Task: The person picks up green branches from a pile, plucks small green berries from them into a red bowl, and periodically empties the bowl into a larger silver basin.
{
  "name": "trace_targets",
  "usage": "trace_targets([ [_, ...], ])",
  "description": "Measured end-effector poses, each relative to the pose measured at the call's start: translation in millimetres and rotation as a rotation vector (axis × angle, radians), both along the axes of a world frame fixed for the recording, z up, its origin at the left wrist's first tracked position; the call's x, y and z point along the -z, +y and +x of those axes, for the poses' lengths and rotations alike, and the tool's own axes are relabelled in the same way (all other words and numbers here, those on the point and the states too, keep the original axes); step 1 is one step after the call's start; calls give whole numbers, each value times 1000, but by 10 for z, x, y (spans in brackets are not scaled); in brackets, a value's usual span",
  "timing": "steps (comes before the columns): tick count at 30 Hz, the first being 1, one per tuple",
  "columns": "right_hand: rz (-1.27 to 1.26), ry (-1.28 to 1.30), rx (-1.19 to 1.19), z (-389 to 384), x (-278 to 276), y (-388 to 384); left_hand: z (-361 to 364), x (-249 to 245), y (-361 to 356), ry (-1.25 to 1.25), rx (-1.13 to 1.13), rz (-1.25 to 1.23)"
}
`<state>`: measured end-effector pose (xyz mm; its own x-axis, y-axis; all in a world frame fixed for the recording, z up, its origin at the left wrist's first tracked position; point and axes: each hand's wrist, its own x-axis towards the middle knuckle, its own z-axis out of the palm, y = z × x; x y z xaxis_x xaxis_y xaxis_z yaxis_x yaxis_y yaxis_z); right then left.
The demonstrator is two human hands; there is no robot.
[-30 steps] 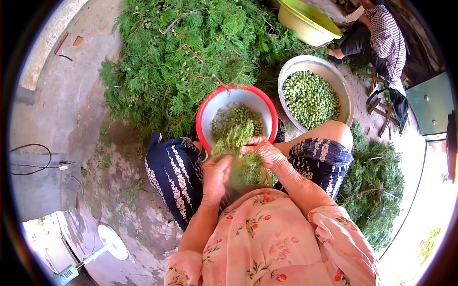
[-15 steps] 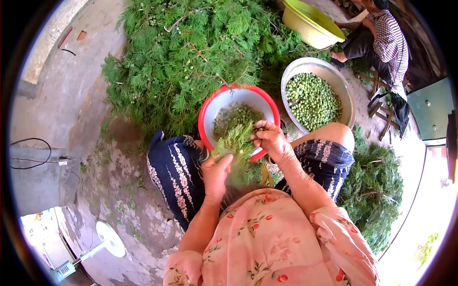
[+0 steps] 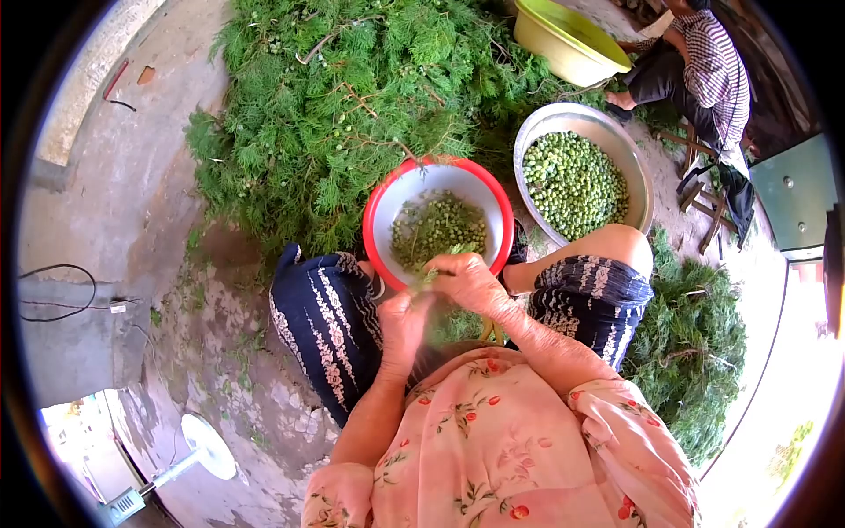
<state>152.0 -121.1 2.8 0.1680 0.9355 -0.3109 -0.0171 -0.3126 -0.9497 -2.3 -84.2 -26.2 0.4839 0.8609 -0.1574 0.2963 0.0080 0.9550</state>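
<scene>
Up and to the left of the grip lies a large heap of cut conifer branches [image 3: 352,97], near enough to reach from the seat. The left hand [image 3: 400,324] is closed around the lower end of a feathery green sprig [image 3: 429,277] and holds it upright over the lap, probably to steady it. The right hand [image 3: 471,283] is folded over the sprig's top, fingers curled tight around the foliage; the fingertips themselves are hidden. Just beyond both hands, between the knees, a red-rimmed bowl [image 3: 377,211] holds small green berries [image 3: 437,227], seemingly set there so that whatever comes loose drops straight in. To the right of the grip and further out, a metal basin [image 3: 563,110] is heaped with the same berries. A second heap of greenery [image 3: 691,339] lies past the right knee. Another person [image 3: 709,66] sits far beyond it.
</scene>
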Motion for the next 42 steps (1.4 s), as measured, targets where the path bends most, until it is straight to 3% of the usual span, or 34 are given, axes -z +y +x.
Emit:
trace_targets([
  [4, -141, 440, 192, -1, 113, -16, 52, -79, -9, -182, -56, -144],
  [7, -88, 686, 293, -22, 141, -31, 74, -91, -10, -247, -67, -181],
  [13, 8, 850, 334, -16, 125, -32, 29, -52, -6, 59, -55, 151],
  [16, -14, 779, 362, 50, 95, -9, 52, -46, -13, 96, -88, 456],
  [19, -66, 702, 272, 88, 20, -15, 54, -180, 7, 250, -45, 603],
  [24, -34, 283, 38, 81, -187, -4, 33, -140, 32, 281, -31, 632],
  [27, 63, 44, -252, 131, -143, -5, 38, -100, 22, 325, 14, 679],
  [28, 128, 2, -288, 109, -101, -4, 45, -84, 17, 333, 25, 699],
  [31, -4, 9, -247, 63, -102, -9, 48, -65, -3, 417, 66, 721],
  [32, 112, 30, -124, 32, -16, -28, 54, -63, -1, 383, 44, 704],
  [35, -100, 131, 52, 35, 30, -36, 46, -3, 17, 332, -13, 634],
  [37, -59, 536, 344, 109, 1, -37, -31, 198, 33, 369, -48, 561],
  [39, 106, 670, 430, 364, 22, 21, -36, 221, 44, 98, -230, 181],
  [42, 177, 636, 484, 516, 2, 54, 11, -73, 115, -203, -391, -431],
])
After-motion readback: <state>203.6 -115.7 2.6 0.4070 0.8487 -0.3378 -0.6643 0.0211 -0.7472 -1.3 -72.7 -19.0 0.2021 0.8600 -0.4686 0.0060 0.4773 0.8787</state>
